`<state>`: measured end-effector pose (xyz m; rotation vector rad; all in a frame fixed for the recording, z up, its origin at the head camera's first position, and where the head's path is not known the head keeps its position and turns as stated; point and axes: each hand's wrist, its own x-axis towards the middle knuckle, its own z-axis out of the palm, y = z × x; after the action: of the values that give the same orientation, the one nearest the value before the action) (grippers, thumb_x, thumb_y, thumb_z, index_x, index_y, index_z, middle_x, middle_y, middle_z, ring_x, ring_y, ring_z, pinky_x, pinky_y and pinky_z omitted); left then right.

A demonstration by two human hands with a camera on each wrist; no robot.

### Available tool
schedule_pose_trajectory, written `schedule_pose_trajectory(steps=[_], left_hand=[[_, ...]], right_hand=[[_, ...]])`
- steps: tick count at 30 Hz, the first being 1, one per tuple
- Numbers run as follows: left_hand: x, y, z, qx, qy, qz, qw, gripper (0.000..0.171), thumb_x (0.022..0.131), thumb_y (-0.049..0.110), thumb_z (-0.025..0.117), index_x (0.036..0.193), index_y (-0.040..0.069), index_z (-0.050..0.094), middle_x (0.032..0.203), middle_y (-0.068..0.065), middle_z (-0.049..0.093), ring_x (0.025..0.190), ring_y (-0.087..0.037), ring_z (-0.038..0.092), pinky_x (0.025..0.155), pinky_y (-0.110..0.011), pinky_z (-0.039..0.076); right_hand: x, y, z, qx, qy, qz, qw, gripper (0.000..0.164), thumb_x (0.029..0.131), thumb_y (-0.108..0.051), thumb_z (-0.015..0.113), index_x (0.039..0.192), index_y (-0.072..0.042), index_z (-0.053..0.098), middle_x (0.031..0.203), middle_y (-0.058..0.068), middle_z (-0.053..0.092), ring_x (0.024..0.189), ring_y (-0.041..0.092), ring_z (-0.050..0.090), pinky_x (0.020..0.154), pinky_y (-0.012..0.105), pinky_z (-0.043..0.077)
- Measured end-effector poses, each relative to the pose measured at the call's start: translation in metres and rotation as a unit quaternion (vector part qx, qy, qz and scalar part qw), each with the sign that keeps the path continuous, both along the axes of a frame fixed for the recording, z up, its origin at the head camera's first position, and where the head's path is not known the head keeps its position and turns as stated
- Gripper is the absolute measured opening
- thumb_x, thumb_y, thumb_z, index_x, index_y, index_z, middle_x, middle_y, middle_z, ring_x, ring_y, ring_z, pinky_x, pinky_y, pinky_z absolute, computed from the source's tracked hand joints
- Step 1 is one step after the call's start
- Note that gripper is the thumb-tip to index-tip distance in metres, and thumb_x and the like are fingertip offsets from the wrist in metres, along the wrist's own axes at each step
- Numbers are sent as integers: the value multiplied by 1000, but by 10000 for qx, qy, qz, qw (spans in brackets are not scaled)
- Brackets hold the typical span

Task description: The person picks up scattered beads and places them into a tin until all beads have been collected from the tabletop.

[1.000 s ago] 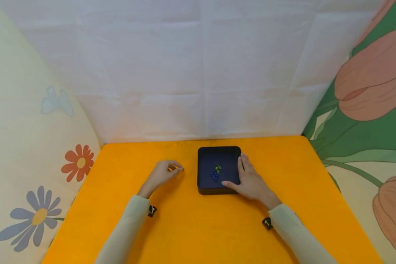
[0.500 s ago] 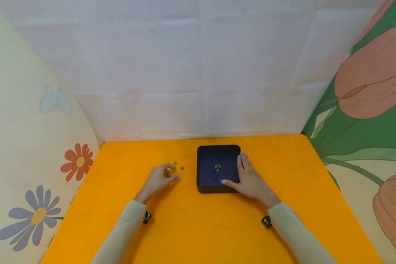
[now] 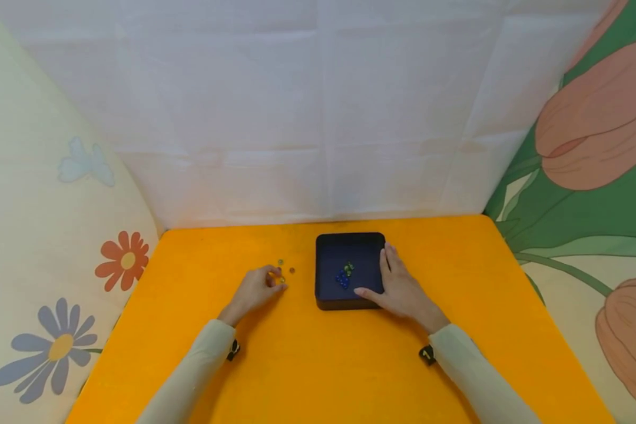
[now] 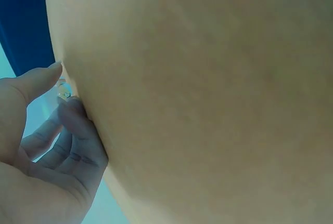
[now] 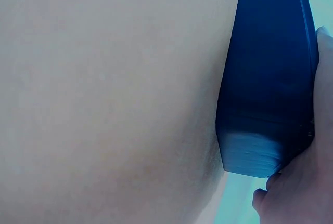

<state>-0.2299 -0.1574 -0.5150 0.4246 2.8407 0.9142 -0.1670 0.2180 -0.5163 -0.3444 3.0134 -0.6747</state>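
On the orange table, my left hand (image 3: 251,291) is lowered with thumb and forefinger spread around a small clear glass bead (image 3: 282,280). The left wrist view shows this bead (image 4: 64,89) between the two fingertips, with a gap on the thumb side. A green bead (image 3: 281,261) and a brown bead (image 3: 292,271) lie just beyond. My right hand (image 3: 404,292) holds the square dark tray (image 3: 341,305) at its right side, thumb over the inside, other fingers along the outer wall. Blue beads (image 3: 342,280) and green beads (image 3: 349,268) lie clustered in the tray.
The orange tabletop (image 3: 318,371) ends at a white cloth backdrop (image 3: 244,118). Flower-printed cloths hang at the left and right sides. A black wrist device (image 3: 427,355) sits at the right cuff.
My left hand has drawn back left and slightly down from near the brown bead, uncovering the beads, and now has a clear bead between its fingertips. The right hand stays on the tray.
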Motion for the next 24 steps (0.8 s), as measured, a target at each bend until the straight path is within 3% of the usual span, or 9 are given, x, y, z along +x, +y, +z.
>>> schedule_pose_trajectory(steps=[24], left_hand=[[-6,-3,-3,15,-27,-59,10000,30,98,26,76,119,4,72,89,-6,72,70,-14,55,66,-30,47]], right_hand=[[1,-1,0,73,-32,-27,10000,125,90,-85,51,167,1,4,177,19,-11,166,39,1,129,58,24]])
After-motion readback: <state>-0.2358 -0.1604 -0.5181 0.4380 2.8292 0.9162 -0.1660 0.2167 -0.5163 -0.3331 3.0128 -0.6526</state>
